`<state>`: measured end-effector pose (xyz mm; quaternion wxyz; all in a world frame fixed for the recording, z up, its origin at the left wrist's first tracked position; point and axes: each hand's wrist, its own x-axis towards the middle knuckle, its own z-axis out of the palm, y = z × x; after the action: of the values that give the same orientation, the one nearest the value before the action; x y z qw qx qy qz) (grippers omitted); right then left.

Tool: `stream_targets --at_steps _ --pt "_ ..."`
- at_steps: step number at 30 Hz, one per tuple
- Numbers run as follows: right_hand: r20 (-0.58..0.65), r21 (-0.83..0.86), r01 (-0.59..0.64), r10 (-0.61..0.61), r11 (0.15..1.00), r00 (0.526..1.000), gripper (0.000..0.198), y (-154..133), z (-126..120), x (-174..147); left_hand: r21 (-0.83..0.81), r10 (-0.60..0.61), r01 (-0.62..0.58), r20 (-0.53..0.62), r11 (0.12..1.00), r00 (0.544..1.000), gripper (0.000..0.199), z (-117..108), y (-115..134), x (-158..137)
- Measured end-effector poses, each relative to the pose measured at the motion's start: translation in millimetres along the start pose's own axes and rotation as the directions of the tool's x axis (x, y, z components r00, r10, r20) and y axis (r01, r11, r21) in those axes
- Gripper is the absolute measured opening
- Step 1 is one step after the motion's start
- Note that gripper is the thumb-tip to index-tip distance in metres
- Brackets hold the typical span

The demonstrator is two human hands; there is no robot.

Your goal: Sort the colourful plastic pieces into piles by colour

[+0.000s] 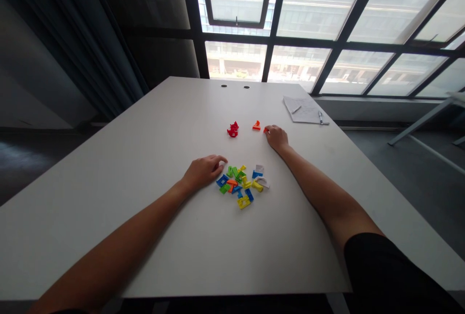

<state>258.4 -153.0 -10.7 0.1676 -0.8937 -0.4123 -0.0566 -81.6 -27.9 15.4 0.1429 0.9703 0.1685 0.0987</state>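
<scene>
My right hand (278,138) is stretched forward with its fingertips closed on a small orange plastic piece (266,130), low over the table. Just left of it lie more orange pieces (256,125). Farther left sits a little heap of red pieces (233,130). My left hand (204,170) rests on the table with its fingers apart, beside the left edge of a mixed pile. That pile holds green pieces (240,175), blue pieces (222,180), yellow pieces (243,202), white pieces (262,181) and an orange piece (232,185).
The white table (163,134) reaches toward the windows, with two round cable holes (224,86) near its far edge. At the far right lie sheets of paper (305,113) with a white pen (296,109) and another pen (320,117). A dark curtain (80,33) hangs on the left.
</scene>
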Motion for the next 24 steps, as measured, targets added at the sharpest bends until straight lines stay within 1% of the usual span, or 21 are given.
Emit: stream_targets --at_steps 5,9,12,15,17,18,19,20,21,22,23,24 --pt "-0.003 0.054 -0.002 0.002 0.999 1.0 0.044 -1 6 15 -0.01 0.003 -0.003 0.005 1.0 1.0 0.032 -1 1 -1" --pt "0.01 0.13 0.004 -0.005 0.991 1.0 0.061 4 8 15 -0.013 -0.002 0.002 0.006 1.0 1.0 0.031 -1 1 -1" --pt "0.013 0.19 0.014 -0.017 0.982 1.0 0.068 8 9 11 -0.016 -0.004 0.005 0.016 1.0 1.0 0.031 -1 1 -1" --pt "-0.079 0.245 0.008 0.012 0.97 0.997 0.069 7 8 6 -0.021 -0.004 0.004 0.01 1.0 1.0 0.032 -1 1 -2" --pt "-0.163 0.267 0.022 0.023 0.964 0.986 0.061 1 2 1 -0.02 -0.001 0.001 0.007 1.0 1.0 0.032 -1 1 -2" --pt "-0.18 0.269 0.04 0.009 0.962 0.984 0.055 -3 -3 -2 -0.019 0.0 0.0 0.006 1.0 1.0 0.032 -1 0 -2" --pt "-0.17 0.266 0.071 -0.025 0.961 0.985 0.048 -8 -9 -4 -0.018 0.002 -0.002 0.007 1.0 1.0 0.032 -1 0 -2" --pt "-0.13 0.262 0.118 -0.086 0.958 0.988 0.04 -15 -17 -8 -0.019 0.004 -0.004 0.008 1.0 1.0 0.032 0 0 -2" --pt "-0.062 0.262 0.179 -0.168 0.948 0.984 0.031 -24 -28 -11 -0.02 0.006 -0.006 0.007 1.0 1.0 0.032 0 0 -1" --pt "0.024 0.273 0.256 -0.272 0.927 0.962 0.024 -34 -39 -15 -0.022 0.008 -0.008 0.006 1.0 1.0 0.032 0 -1 -1" --pt "0.111 0.301 0.343 -0.39 0.89 0.914 0.02 -45 -51 -21 -0.023 0.011 -0.011 0.005 1.0 1.0 0.032 1 -1 -1" --pt "0.194 0.335 0.421 -0.499 0.843 0.845 0.017 -57 -64 -27 -0.023 0.015 -0.015 0.004 1.0 1.0 0.031 1 -1 -1"
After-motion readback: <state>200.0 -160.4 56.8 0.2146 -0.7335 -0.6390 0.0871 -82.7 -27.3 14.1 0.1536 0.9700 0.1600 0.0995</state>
